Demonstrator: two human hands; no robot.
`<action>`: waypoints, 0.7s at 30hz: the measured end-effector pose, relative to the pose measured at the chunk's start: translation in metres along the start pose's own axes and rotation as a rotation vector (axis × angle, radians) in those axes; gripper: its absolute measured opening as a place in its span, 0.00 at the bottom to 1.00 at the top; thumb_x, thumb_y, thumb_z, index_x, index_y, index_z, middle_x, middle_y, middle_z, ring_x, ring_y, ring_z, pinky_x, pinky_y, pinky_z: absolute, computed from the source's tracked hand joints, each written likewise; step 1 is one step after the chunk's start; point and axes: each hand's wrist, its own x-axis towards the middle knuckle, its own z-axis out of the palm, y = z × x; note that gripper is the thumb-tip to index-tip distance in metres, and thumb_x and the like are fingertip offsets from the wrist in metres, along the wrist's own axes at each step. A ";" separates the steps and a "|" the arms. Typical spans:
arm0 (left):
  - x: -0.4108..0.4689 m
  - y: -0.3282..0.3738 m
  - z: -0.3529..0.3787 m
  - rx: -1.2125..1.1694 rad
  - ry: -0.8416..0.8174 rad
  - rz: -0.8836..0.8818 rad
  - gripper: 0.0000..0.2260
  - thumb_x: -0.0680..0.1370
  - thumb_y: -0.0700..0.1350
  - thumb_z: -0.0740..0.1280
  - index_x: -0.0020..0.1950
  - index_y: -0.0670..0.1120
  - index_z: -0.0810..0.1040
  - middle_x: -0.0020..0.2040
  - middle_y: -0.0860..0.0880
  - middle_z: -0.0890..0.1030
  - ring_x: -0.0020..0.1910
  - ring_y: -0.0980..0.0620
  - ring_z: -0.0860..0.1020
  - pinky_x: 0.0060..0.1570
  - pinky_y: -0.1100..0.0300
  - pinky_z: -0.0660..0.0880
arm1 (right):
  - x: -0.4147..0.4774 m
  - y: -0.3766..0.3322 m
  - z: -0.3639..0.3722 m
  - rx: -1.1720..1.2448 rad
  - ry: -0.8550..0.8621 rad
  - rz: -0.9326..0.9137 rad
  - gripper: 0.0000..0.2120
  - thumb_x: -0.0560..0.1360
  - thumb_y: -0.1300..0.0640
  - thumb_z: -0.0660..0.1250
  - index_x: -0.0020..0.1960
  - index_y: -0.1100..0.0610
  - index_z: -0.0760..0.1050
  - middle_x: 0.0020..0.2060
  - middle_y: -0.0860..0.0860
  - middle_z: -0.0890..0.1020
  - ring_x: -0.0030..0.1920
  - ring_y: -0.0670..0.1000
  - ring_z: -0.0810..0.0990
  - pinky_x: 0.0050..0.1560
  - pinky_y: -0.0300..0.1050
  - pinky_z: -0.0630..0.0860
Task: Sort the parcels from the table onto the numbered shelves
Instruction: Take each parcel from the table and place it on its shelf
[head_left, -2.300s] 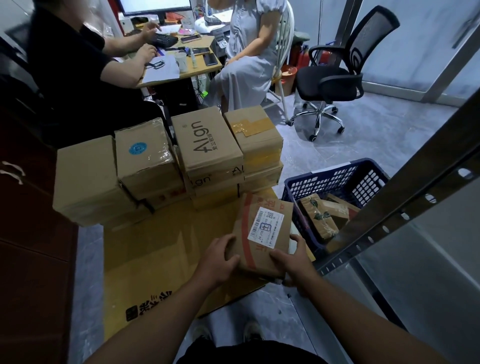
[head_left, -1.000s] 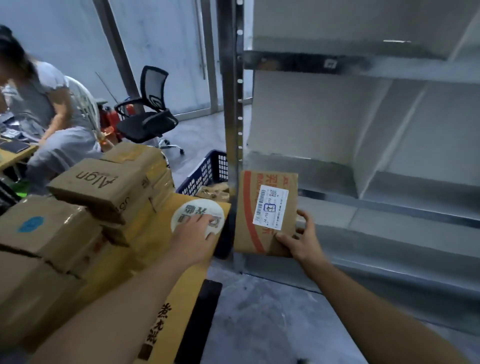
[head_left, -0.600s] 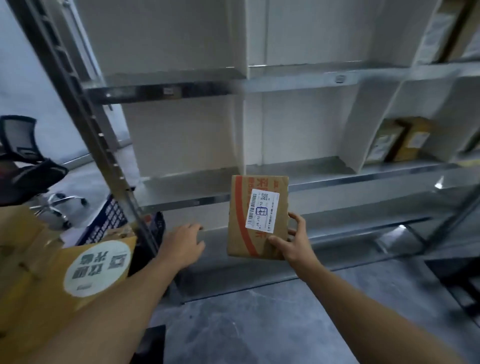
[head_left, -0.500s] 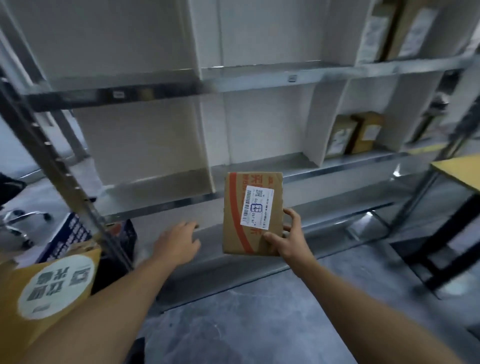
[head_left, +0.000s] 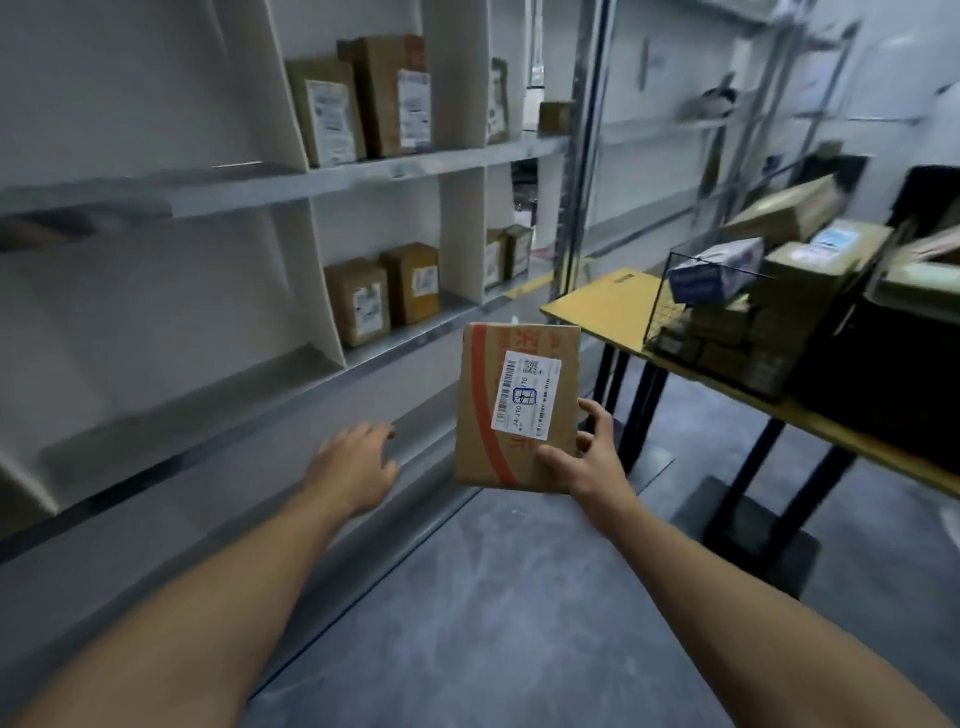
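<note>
Grey concrete floor (head_left: 519, 597) runs between metal shelves (head_left: 363, 171) and a yellow table (head_left: 597, 306).

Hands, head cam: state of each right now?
Left hand: open, holding nothing.
Right hand: holding the parcel by its lower right corner.

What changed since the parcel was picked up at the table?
The left hand let go of the parcel; the right hand alone now holds it upright, label toward the camera. The person turned from the pile of boxes to the shelves, and a yellow table with a wire basket has come into view. The left hand hangs open near the lower shelf. Unchanged: the parcel is not yet shelved.
</note>
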 end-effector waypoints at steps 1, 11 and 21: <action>0.012 0.018 0.001 -0.002 0.001 0.026 0.21 0.79 0.53 0.62 0.72 0.53 0.68 0.69 0.49 0.72 0.66 0.46 0.71 0.65 0.52 0.68 | 0.005 0.000 -0.016 0.001 0.026 -0.008 0.35 0.74 0.58 0.75 0.70 0.40 0.58 0.56 0.51 0.77 0.56 0.51 0.79 0.53 0.54 0.82; 0.126 0.134 0.007 -0.032 0.050 0.188 0.20 0.79 0.51 0.62 0.71 0.52 0.68 0.66 0.49 0.74 0.63 0.47 0.72 0.62 0.50 0.69 | 0.089 -0.004 -0.102 0.029 0.163 -0.028 0.35 0.75 0.60 0.74 0.72 0.44 0.57 0.54 0.48 0.75 0.55 0.49 0.78 0.52 0.52 0.81; 0.324 0.169 -0.026 -0.066 0.172 0.191 0.19 0.78 0.52 0.62 0.69 0.53 0.69 0.61 0.50 0.76 0.59 0.49 0.73 0.59 0.48 0.72 | 0.287 -0.058 -0.122 0.035 0.146 -0.180 0.34 0.74 0.57 0.76 0.67 0.37 0.58 0.58 0.49 0.74 0.59 0.52 0.76 0.56 0.60 0.81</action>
